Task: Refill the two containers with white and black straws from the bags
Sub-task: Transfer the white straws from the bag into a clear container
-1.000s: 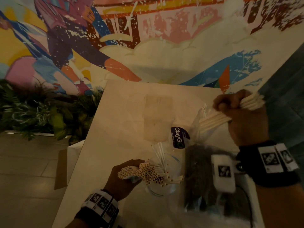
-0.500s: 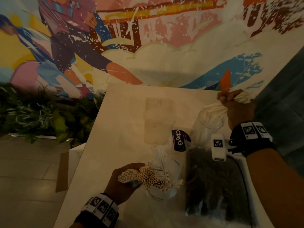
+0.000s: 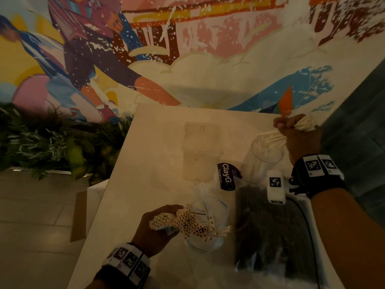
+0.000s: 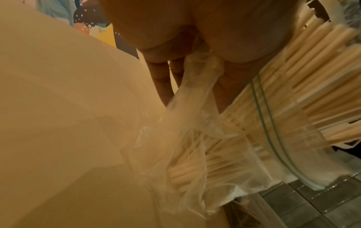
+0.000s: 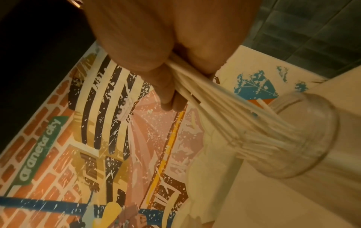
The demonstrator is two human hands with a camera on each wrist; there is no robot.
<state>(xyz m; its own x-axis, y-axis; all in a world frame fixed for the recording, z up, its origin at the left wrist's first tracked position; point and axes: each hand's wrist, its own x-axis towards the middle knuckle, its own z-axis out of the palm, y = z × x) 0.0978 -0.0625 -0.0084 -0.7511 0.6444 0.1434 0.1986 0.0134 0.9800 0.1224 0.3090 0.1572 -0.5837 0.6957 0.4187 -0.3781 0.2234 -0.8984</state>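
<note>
- Head view: right hand [image 3: 300, 136] at far right of the white table [image 3: 150, 163], fingers clamped round a bunch of white straws [image 3: 273, 137]; the straws' lower ends dip into the mouth of a clear glass jar [image 3: 263, 158] standing on the table.
- Left hand [image 3: 155, 228] near the table's front edge, fingers curled on the clear bag of white straws [image 3: 193, 223]; open straw ends face the camera, lying over a second glass jar [image 3: 208, 226].
- A bag of black straws [image 3: 270, 232] lies flat just right of that jar. A dark "ClayG" label [image 3: 226, 176] sits between the two jars.
- A painted mural [image 3: 187, 49] fills the wall behind; plants [image 3: 52, 138] at left.
- Left wrist view: fingers [image 4: 162, 80] and thumb pinch crumpled clear plastic [image 4: 197, 86]; straws [image 4: 304, 86] fan out past the glass rim [image 4: 273, 128].
- Right wrist view: fingers [image 5: 166, 86] closed tight on the straw bunch [image 5: 215, 100], which slants down into the jar [image 5: 304, 135]; the straw tips are inside the glass, blurred.
</note>
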